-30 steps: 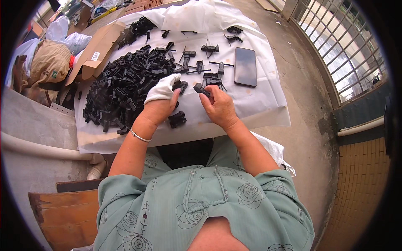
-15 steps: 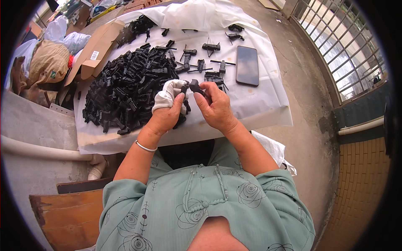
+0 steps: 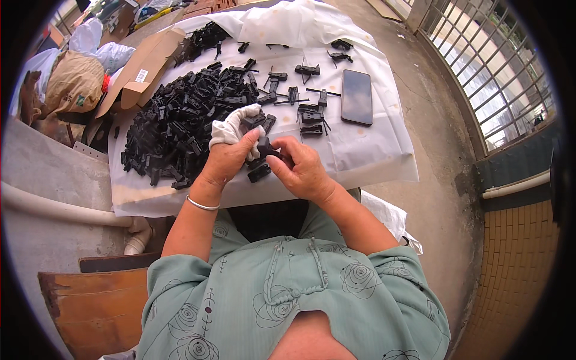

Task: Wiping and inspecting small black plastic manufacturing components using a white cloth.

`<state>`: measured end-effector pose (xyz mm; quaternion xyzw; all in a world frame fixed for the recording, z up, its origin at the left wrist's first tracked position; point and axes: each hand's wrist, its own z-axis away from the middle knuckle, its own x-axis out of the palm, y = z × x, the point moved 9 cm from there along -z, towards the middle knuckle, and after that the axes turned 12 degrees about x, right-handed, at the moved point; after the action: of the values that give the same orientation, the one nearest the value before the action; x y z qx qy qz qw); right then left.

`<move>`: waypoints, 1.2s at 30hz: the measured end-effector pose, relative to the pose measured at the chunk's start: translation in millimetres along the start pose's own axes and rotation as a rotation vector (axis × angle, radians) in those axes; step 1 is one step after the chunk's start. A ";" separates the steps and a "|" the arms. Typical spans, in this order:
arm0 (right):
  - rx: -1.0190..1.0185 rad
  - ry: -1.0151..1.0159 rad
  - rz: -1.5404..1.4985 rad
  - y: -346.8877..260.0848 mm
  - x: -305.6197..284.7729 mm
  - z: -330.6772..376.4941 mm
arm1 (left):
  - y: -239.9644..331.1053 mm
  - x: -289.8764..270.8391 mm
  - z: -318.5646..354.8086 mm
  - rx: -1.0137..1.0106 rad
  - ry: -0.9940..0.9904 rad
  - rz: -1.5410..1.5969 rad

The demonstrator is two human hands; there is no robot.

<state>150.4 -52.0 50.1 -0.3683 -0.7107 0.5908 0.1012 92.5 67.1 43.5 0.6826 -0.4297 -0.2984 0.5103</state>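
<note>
— Entry one, fingers?
— My left hand (image 3: 235, 153), fingers in a white glove (image 3: 227, 132), thumb bare: grasping a black plastic part (image 3: 264, 146). My right hand (image 3: 303, 171), bare: thumb and forefinger closed on the same part from the other side. One piece or two joined, I cannot tell; my fingers hide much of it.
— Location of the part?
— Between my two hands, over the near portion of a white plastic sheet (image 3: 384, 141). Just below it, toward me, one loose black block (image 3: 259, 173).
— Neighbours, obstructions?
— Left: one large heap of black parts (image 3: 186, 120), crowding up to my glove. Beyond: one smaller dark heap (image 3: 207, 41), and one opened cardboard box (image 3: 150, 57) along the left edge. Ahead, to the right: several black pieces with thin rods (image 3: 307, 70), spread out. Beside these: one smartphone (image 3: 356, 97), dark screen upward.
— Surroundings?
— Left: one tan sack (image 3: 73, 84), white plastic bags (image 3: 114, 58), one pale pipe (image 3: 66, 207). Right: one metal grille (image 3: 492, 66). On my left wrist: one silver bangle (image 3: 203, 204).
</note>
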 end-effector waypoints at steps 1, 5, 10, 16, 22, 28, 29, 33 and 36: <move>-0.061 -0.036 0.040 -3.7 10.4 3.1 | -0.4 -4.2 -0.7 0.017 0.039 -0.036; 0.009 -0.070 0.217 20.9 28.3 6.2 | -2.0 -10.5 -0.1 0.035 0.123 -0.010; 0.112 -0.047 0.500 35.0 31.7 0.0 | 5.0 -12.0 0.3 -0.023 0.044 -0.036; 0.141 -0.111 0.407 28.5 29.8 -1.8 | 8.3 -27.6 4.9 -0.006 0.087 -0.176; 0.014 -0.038 0.185 -4.0 13.7 -7.6 | -3.2 -14.4 22.7 0.007 -0.050 -0.148; -0.014 0.001 0.139 -3.0 10.6 -15.0 | -6.5 -5.7 25.2 -0.077 -0.075 0.007; -0.018 0.001 0.141 -2.8 11.0 -15.1 | -2.3 -7.5 25.6 -0.029 -0.048 0.030; -0.024 0.004 0.149 0.1 13.1 -14.6 | 4.1 -9.3 24.6 0.066 -0.022 0.013; -0.067 -0.025 0.206 -10.0 13.2 -13.3 | -0.8 -11.2 25.2 0.025 0.012 0.038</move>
<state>144.7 -33.6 59.1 -0.4351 -0.6898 0.5784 0.0185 66.3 66.0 34.8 0.6823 -0.4432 -0.2790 0.5102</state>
